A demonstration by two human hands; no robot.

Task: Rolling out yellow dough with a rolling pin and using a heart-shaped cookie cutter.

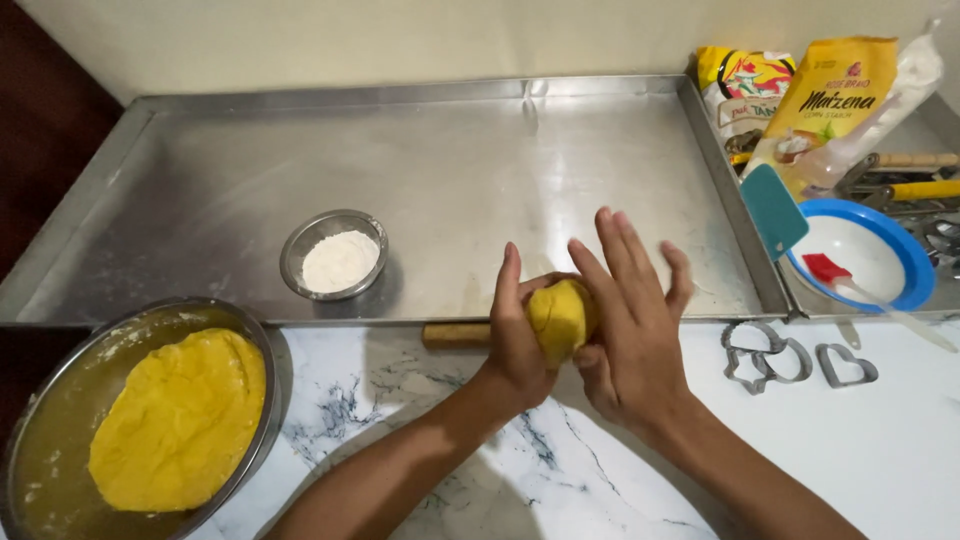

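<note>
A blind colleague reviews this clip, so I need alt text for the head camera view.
Two hands, left hand and right hand, cup a yellow dough ball above a marble counter. Beyond them lies a large metal tray holding a small bowl of flour; a steel bowl of yellow dough sits at lower left, metal cookie cutters at right.
</note>
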